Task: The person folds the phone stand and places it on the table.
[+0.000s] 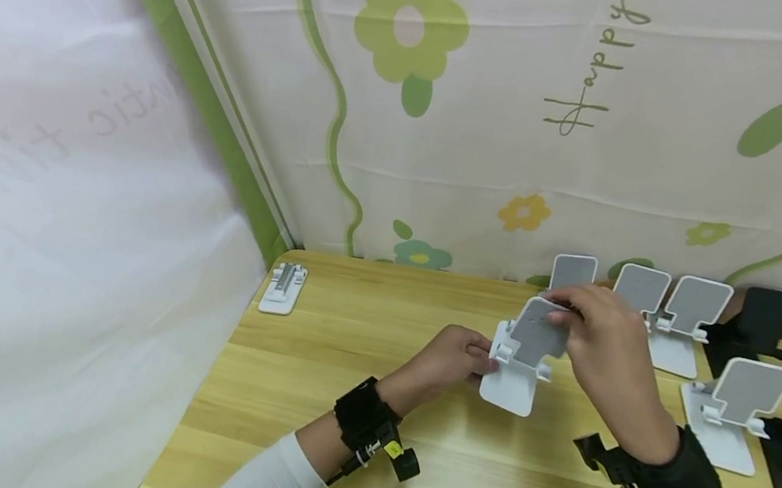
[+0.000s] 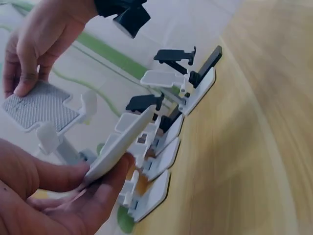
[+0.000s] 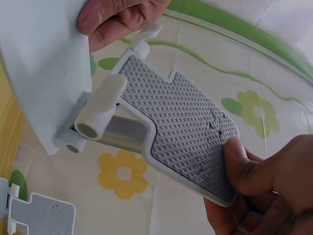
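Note:
A white folding phone stand (image 1: pixel 509 387) with a grey textured back plate is held up over the table, unfolded, between both hands. My left hand (image 1: pixel 451 361) pinches the edge of its flat white base (image 2: pixel 122 142), thumb on one face and fingers on the other. The right hand (image 1: pixel 599 343) grips the top edge of the grey plate (image 3: pixel 181 122), its thumb on the textured face. In the right wrist view the metal arm (image 3: pixel 124 132) shows between base and plate, beside the two small support hooks.
Several unfolded stands stand at the right, among them a white one (image 1: pixel 752 391) and a black one (image 1: pixel 770 322). A folded white stand (image 1: pixel 283 289) lies at the table's far left corner. A flowered curtain (image 1: pixel 451 143) hangs behind the wooden table (image 1: pixel 353 297).

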### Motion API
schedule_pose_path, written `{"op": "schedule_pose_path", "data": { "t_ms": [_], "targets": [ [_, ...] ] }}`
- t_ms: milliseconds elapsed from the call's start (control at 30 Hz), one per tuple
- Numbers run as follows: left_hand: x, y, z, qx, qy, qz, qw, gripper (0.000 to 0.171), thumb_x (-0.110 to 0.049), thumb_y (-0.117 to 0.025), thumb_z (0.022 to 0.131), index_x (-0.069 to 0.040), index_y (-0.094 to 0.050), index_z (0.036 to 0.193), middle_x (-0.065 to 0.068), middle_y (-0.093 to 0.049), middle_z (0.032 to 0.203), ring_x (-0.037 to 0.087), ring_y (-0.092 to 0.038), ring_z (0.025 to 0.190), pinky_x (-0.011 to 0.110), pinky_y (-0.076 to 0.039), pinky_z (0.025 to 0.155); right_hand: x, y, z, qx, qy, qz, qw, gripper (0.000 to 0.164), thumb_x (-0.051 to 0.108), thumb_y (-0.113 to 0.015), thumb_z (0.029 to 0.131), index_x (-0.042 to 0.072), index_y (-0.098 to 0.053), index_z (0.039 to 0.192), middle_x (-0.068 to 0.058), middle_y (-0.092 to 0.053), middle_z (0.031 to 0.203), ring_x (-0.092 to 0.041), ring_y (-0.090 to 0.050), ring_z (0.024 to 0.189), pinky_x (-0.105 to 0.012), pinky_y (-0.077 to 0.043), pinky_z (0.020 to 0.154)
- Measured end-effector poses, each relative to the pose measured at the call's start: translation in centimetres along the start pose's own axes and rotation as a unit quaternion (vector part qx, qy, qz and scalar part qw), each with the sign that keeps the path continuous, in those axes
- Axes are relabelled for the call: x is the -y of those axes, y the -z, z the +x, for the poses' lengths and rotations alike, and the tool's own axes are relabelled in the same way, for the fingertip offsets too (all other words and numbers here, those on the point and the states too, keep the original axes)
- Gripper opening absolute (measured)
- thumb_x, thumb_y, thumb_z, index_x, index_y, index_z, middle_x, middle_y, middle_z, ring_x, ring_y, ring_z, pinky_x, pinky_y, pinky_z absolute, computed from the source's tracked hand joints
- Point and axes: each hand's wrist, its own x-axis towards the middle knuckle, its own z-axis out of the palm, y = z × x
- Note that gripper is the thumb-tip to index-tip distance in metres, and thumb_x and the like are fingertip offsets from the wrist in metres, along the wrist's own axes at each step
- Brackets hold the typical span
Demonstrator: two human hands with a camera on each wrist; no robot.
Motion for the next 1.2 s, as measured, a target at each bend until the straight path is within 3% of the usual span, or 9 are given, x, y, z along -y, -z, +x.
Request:
{"op": "schedule_pose_path", "data": {
  "t_ms": [100, 167, 267, 367, 500, 667, 933, 1067, 1200],
  "targets": [
    [-0.1, 0.2, -0.4, -0.004, -0.003, -0.010, 0.9999, 0.023, -0.001, -0.067, 0.096, 0.010, -0.070, 0.116, 0.016, -0.075, 0.105, 0.025, -0.076, 0.094, 0.039, -0.064, 0.082, -0.1, 0.0, 0.0, 0.008, -0.018, 0.025, 0.999, 0.020, -0.001, -0.078, 0.087, 0.004, -0.076, 0.107, -0.012, -0.074, 0.098, -0.026, -0.066, 0.088, -0.028, -0.047, 0.070],
    [-0.3, 0.6, -0.8, -0.003, -0.006, -0.019, 0.9998, 0.023, -0.001, -0.067, 0.096, 0.010, -0.070, 0.116, 0.016, -0.075, 0.105, 0.026, -0.076, 0.094, 0.038, -0.064, 0.082, -0.5, 0.0, 0.1, 0.033, -0.054, 0.079, 0.995, 0.032, 0.004, -0.079, 0.087, 0.006, -0.072, 0.119, -0.011, -0.074, 0.107, -0.012, -0.066, 0.096, -0.016, -0.049, 0.076],
    [-0.9, 1.3, -1.3, 0.001, -0.013, -0.028, 0.9995, 0.024, -0.002, -0.065, 0.096, 0.009, -0.070, 0.117, 0.015, -0.076, 0.106, 0.025, -0.076, 0.095, 0.038, -0.064, 0.082, -1.4, -0.1, 0.2, 0.086, -0.122, 0.187, 0.971, 0.057, 0.011, -0.080, 0.087, 0.008, -0.060, 0.140, -0.012, -0.067, 0.128, 0.010, -0.059, 0.107, -0.002, -0.046, 0.089],
    [-1.8, 2.0, -1.8, 0.005, -0.020, -0.037, 0.9991, 0.025, -0.002, -0.064, 0.097, 0.009, -0.070, 0.119, 0.015, -0.076, 0.109, 0.025, -0.076, 0.096, 0.038, -0.064, 0.083, -2.1, -0.2, 0.2, 0.146, -0.164, 0.271, 0.937, 0.068, 0.013, -0.080, 0.089, 0.008, -0.049, 0.150, -0.015, -0.060, 0.138, 0.018, -0.053, 0.114, -0.006, -0.049, 0.093],
    [-2.7, 2.3, -2.1, 0.009, -0.024, -0.050, 0.9984, 0.025, 0.001, -0.064, 0.096, 0.011, -0.069, 0.118, 0.019, -0.075, 0.110, 0.028, -0.076, 0.097, 0.037, -0.064, 0.082, -2.3, -0.7, 0.0, 0.182, -0.163, 0.300, 0.922, 0.061, 0.014, -0.079, 0.090, 0.006, -0.053, 0.145, -0.018, -0.067, 0.128, 0.009, -0.064, 0.108, -0.017, -0.058, 0.082],
    [-3.2, 2.2, -2.3, 0.010, -0.023, -0.055, 0.9982, 0.024, 0.003, -0.064, 0.096, 0.012, -0.069, 0.118, 0.022, -0.074, 0.110, 0.032, -0.076, 0.098, 0.037, -0.064, 0.081, -2.1, -1.1, -0.1, 0.166, -0.141, 0.278, 0.935, 0.051, 0.016, -0.079, 0.091, 0.006, -0.060, 0.137, -0.018, -0.073, 0.116, 0.001, -0.072, 0.094, -0.024, -0.060, 0.073],
    [-3.6, 2.0, -2.5, 0.017, -0.015, -0.042, 0.9989, 0.024, -0.002, -0.066, 0.097, 0.009, -0.070, 0.118, 0.017, -0.076, 0.108, 0.024, -0.076, 0.092, 0.037, -0.064, 0.080, -2.1, -1.3, 0.1, 0.107, -0.120, 0.230, 0.960, 0.040, 0.013, -0.080, 0.090, 0.007, -0.067, 0.127, -0.013, -0.075, 0.110, 0.006, -0.069, 0.090, -0.016, -0.058, 0.072],
    [-3.8, 1.7, -2.5, 0.019, -0.016, -0.041, 0.9988, 0.022, -0.002, -0.067, 0.097, 0.008, -0.071, 0.116, 0.016, -0.076, 0.105, 0.023, -0.076, 0.089, 0.038, -0.064, 0.081, -2.2, -1.5, 0.0, 0.073, -0.117, 0.218, 0.966, 0.034, 0.008, -0.079, 0.090, 0.007, -0.069, 0.123, -0.007, -0.073, 0.109, 0.008, -0.067, 0.090, -0.014, -0.057, 0.074],
    [-3.8, 1.5, -2.5, 0.014, -0.018, -0.032, 0.9992, 0.021, -0.003, -0.066, 0.097, 0.007, -0.071, 0.115, 0.013, -0.076, 0.103, 0.021, -0.076, 0.088, 0.040, -0.064, 0.083, -2.1, -1.5, 0.0, 0.054, -0.114, 0.209, 0.970, 0.035, 0.005, -0.080, 0.088, 0.007, -0.071, 0.122, -0.013, -0.074, 0.110, 0.010, -0.065, 0.092, -0.011, -0.055, 0.077]
  ]
}}
